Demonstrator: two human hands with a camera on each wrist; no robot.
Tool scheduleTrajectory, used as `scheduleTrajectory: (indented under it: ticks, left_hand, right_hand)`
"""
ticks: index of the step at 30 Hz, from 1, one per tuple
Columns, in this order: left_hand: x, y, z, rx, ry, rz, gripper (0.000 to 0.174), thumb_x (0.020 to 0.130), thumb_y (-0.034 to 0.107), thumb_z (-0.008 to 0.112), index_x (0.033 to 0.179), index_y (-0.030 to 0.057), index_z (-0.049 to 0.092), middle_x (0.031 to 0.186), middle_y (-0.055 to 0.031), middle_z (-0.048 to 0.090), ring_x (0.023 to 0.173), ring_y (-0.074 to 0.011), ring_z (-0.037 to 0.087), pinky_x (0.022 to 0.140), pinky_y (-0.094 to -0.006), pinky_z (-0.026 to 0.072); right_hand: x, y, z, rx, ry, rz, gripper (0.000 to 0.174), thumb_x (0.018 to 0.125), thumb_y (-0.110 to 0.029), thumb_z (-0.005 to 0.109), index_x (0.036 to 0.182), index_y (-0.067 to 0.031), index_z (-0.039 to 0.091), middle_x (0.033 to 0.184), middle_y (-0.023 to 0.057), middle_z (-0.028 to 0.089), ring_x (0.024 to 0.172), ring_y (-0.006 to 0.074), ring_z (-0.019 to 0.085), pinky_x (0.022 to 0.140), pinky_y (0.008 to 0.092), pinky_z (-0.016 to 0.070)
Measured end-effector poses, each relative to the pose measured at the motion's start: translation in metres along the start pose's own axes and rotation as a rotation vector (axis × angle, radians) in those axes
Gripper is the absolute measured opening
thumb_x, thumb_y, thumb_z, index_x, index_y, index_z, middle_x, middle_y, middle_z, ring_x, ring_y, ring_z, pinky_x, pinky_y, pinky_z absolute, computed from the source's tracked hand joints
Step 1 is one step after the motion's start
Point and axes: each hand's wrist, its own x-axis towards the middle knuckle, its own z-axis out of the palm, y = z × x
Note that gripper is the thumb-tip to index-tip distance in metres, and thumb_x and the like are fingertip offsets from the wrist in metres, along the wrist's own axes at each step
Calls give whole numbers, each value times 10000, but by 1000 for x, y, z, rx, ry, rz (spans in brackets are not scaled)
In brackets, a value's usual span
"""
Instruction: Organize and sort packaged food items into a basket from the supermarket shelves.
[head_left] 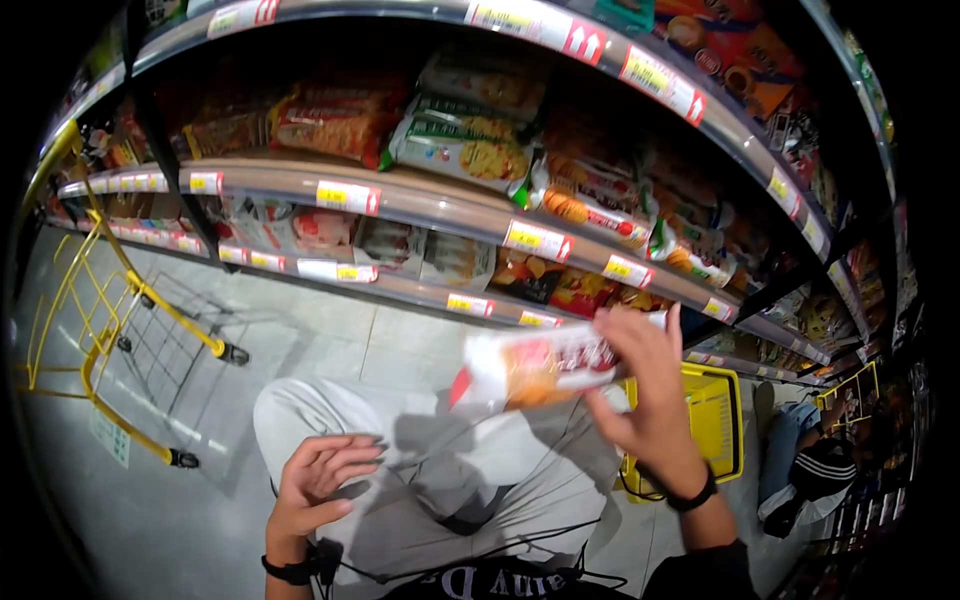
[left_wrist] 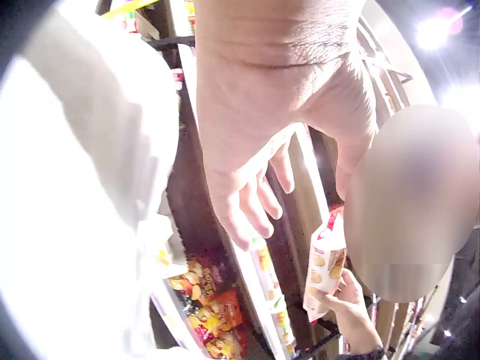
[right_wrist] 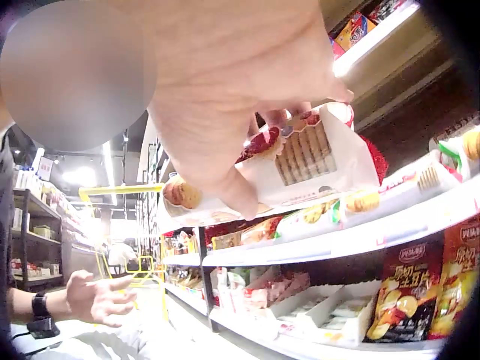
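My right hand (head_left: 645,385) grips a white packet of biscuits (head_left: 535,368) near one end, thumb on one side and fingers on the other. Red print and pictures of biscuits show on the packet (right_wrist: 307,154) in the right wrist view. It is held above my knees, in front of the lower shelves. My left hand (head_left: 322,482) hovers over my lap with nothing in it, its fingers loosely bent and spread. In the left wrist view the left hand (left_wrist: 289,127) hangs in front of the shelves, apart from the packet (left_wrist: 326,266).
A shelf (head_left: 430,200) of packaged biscuits runs across the front, with price tags along its edge. A yellow shopping basket (head_left: 715,420) stands at my right. On the left is a yellow trolley (head_left: 100,340). Another person (head_left: 815,465) is low down at the far right.
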Motion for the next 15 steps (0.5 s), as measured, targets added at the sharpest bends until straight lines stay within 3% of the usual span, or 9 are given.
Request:
scheduleTrajectory:
  ticks: [3, 6, 7, 9, 10, 11, 12, 14, 15]
  left_hand:
    - [-19, -13, -23, -67, 207, -84, 691, 807, 148, 794, 1377, -22, 443, 1339, -258, 559, 1221, -391, 612, 1047, -554, 504]
    - [-33, -25, -37, -129, 304, -48, 661, 833, 191, 791, 1350, -20, 437, 1283, -230, 582, 1147, -362, 651, 1007, -545, 537]
    - [-33, -29, -41, -131, 337, -11, 628, 850, 220, 784, 1314, -14, 432, 1204, -196, 599, 1047, -319, 679, 946, -523, 578]
    - [-28, -29, -41, -163, 353, 4, 622, 850, 222, 786, 1305, -11, 431, 1173, -186, 603, 1020, -307, 678, 925, -521, 589]
    - [-25, -28, -40, -197, 383, 17, 617, 851, 225, 787, 1296, -8, 430, 1142, -177, 606, 993, -295, 678, 904, -518, 599]
    - [-24, -29, -40, -196, 387, 25, 618, 856, 232, 785, 1300, -3, 425, 1127, -172, 614, 965, -282, 678, 878, -514, 610]
    - [-22, -32, -43, -192, 377, 30, 618, 856, 232, 785, 1300, -3, 425, 1127, -172, 614, 965, -282, 678, 878, -514, 610]
    - [-29, -36, -50, -316, 330, 59, 564, 889, 124, 728, 1332, -34, 416, 1166, -234, 625, 1026, -354, 689, 954, -591, 564]
    - [-30, -37, -52, -300, 324, 57, 562, 895, 141, 728, 1331, -24, 414, 1161, -228, 626, 1007, -348, 696, 949, -598, 565]
  right_hand:
    - [43, 43, -14, -61, 41, 97, 600, 732, -115, 722, 1310, -93, 565, 1263, 113, 615, 1182, 326, 601, 1185, 690, 135]
    - [97, 95, -17, -143, 127, 129, 561, 757, -168, 715, 1292, -114, 557, 1185, 92, 608, 1154, 327, 589, 1156, 688, 175]
    - [116, 112, -17, -166, 153, 170, 555, 760, -189, 728, 1284, -104, 568, 1161, 113, 620, 1161, 333, 583, 1159, 653, 203]
    - [158, 136, -24, -67, 50, 409, 666, 754, -192, 752, 1377, -78, 546, 1340, 187, 613, 1254, 382, 558, 1123, 569, 327]
    - [172, 156, -19, -27, 109, 333, 634, 791, -106, 756, 1373, 4, 528, 1297, 239, 637, 1171, 333, 653, 980, 401, 497]
    - [189, 199, -2, -85, 252, 84, 628, 818, -96, 737, 1397, -5, 512, 1276, 215, 665, 1188, 310, 656, 1005, 398, 496]
    - [208, 229, 8, -167, 199, 237, 624, 839, -86, 721, 1415, -10, 494, 1305, 203, 659, 1241, 305, 629, 1030, 401, 492]
    - [232, 261, 15, -101, 2, 281, 592, 861, -117, 712, 1402, -7, 500, 1352, 215, 631, 1264, 299, 607, 1023, 403, 499]
    - [237, 266, 16, -99, 6, 291, 592, 861, -117, 712, 1402, -7, 500, 1352, 215, 631, 1264, 299, 607, 1023, 403, 499]
